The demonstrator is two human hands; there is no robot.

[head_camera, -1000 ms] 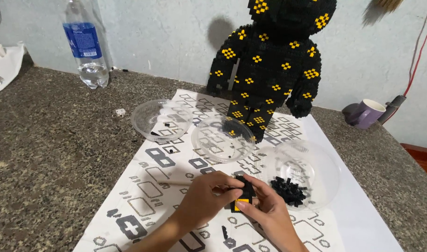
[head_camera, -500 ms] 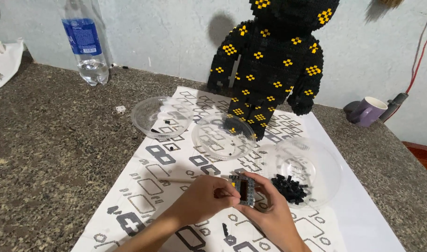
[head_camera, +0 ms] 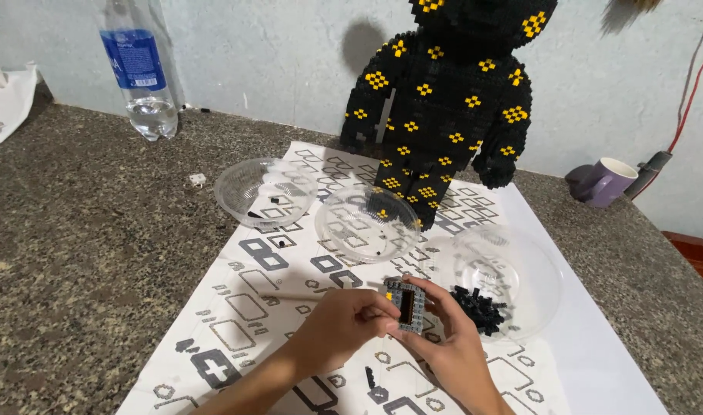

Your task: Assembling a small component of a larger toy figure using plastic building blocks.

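Both hands hold a small grey block assembly [head_camera: 406, 305] with a dark middle, tilted up over the printed instruction sheet [head_camera: 244, 307]. My left hand [head_camera: 342, 323] pinches its left side. My right hand [head_camera: 451, 346] cups it from the right and below. Just to the right, a clear plastic bowl [head_camera: 520, 261] holds a pile of small black bricks [head_camera: 480, 307]. Behind stands a tall black block figure with yellow dot patterns [head_camera: 451, 107].
Two more clear bowls [head_camera: 264, 190] [head_camera: 365, 223] lie on the sheet, each with a few tiny pieces. A water bottle [head_camera: 140, 69] stands at the back left, a purple mug [head_camera: 603, 181] at the back right. The table is speckled stone [head_camera: 82, 253].
The assembly has been turned and raised so its flat grey face shows. Both hands shifted slightly right and up with it.
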